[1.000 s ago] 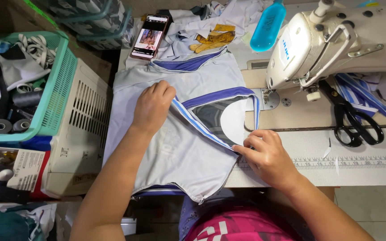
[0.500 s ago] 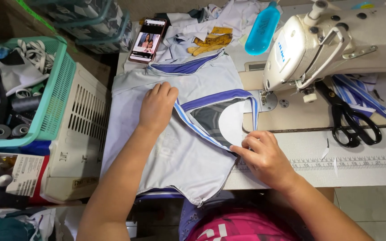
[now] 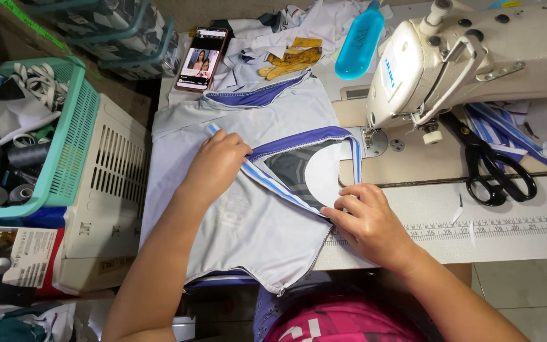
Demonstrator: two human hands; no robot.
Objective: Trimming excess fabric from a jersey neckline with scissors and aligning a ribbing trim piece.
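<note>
- Sewing room seen from above: a pale surface point(image 3: 514, 250) with a printed ruler strip along its front edge is carrying the work, and bare floor tiles are showing below its right corner.
- Left hand point(image 3: 215, 166) is lying palm down with fingers bent, pressing flat on the pale grey shirt point(image 3: 248, 221) and gripping nothing; its fingertips are touching the blue-and-white striped neckband point(image 3: 280, 185).
- Right hand point(image 3: 370, 223) is resting at the shirt's right edge, fingers curled and pinching the lower end of the neckband against the surface.
- Between the two hands the shirt is lying spread out, neck opening turned toward the machine, its lower part hanging over the near edge of the surface.
- Just beyond the neck opening a cream sewing machine point(image 3: 476, 57) is standing, its needle end near the collar.
- Black scissors point(image 3: 492, 168) are lying to the right of the machine head, beside striped fabric strips point(image 3: 508, 130).
- Farther back a blue bottle point(image 3: 359, 41), yellow scraps point(image 3: 289, 60) and a phone point(image 3: 201, 58) with a lit screen are lying among loose cloth.
- Off the left side a green basket point(image 3: 64, 145) of thread spools and trims is sitting on a white crate point(image 3: 106, 209).
</note>
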